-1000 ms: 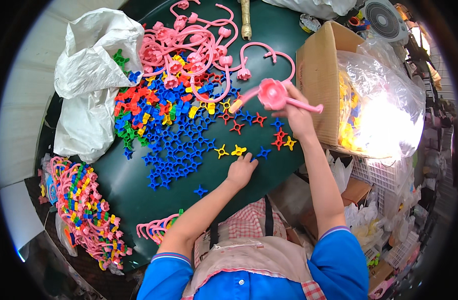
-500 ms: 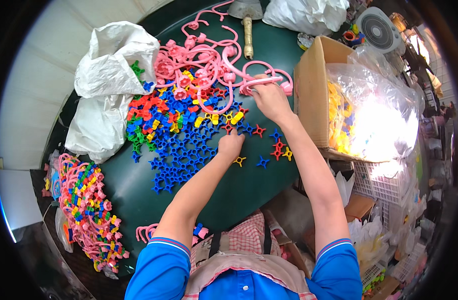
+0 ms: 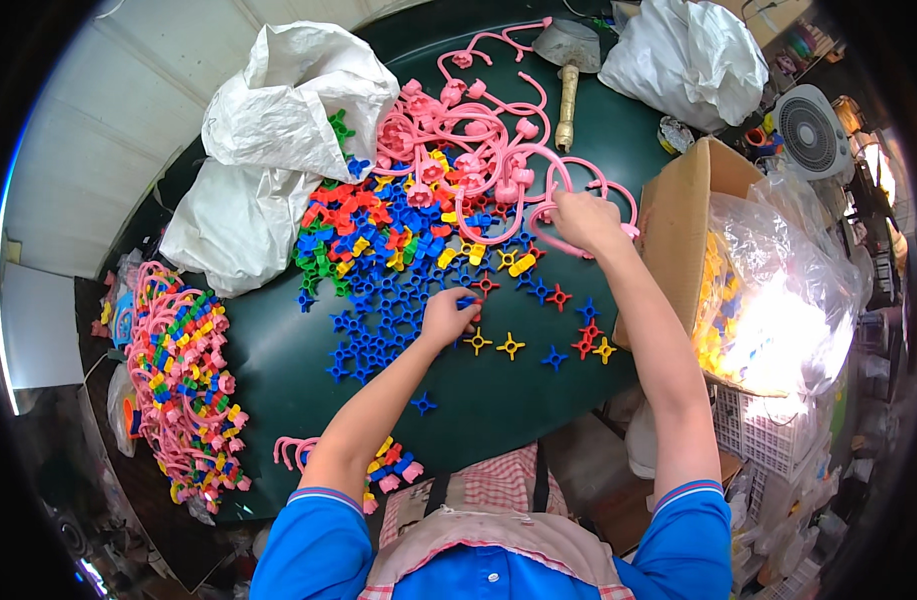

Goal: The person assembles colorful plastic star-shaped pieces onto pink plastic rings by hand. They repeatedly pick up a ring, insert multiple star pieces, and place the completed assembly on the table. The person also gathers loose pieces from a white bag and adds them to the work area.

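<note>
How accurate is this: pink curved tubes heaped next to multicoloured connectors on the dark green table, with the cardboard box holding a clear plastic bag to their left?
Wrong side: in the head view, the cardboard box holding a clear plastic bag is to their right. Pink curved tubes are heaped next to multicoloured connectors on the dark green table, as you said.

Pink tubes smooth plastic; carton matt cardboard.

No readable text, labels, numbers or signs on anything in view
</note>
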`<state>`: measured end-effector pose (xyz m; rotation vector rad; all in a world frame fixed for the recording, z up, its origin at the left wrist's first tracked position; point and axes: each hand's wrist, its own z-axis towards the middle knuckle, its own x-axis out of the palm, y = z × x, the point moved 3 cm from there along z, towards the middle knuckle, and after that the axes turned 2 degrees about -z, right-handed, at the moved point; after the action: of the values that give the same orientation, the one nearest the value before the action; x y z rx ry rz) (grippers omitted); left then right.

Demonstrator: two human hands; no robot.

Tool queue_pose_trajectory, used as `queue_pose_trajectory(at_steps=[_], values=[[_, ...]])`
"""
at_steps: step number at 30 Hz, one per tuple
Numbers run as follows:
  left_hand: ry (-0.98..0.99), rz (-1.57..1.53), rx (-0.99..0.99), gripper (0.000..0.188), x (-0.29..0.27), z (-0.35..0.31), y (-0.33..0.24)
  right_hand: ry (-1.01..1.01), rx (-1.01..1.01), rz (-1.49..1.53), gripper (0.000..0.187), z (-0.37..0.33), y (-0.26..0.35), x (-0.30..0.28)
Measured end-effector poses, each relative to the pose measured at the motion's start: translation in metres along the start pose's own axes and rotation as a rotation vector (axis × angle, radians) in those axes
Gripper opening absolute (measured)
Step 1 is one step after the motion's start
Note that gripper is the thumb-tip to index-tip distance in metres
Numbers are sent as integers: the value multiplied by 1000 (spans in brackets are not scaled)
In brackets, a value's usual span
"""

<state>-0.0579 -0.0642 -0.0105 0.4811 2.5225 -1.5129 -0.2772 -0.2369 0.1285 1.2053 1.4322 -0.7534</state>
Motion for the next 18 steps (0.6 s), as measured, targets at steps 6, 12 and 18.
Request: queue_pose_trajectory(at_steps=[6, 12, 18], values=[[68, -1329, -301, 27, -13, -29, 9, -357, -91, 1041, 28, -61, 26, 6], [102, -1555, -266, 31, -9, -53, 6, -172, 221, 1892, 43, -153, 92, 76], [105, -1577, -242, 34, -19, -67, -1, -82, 210, 2140, 46, -172, 118, 100]])
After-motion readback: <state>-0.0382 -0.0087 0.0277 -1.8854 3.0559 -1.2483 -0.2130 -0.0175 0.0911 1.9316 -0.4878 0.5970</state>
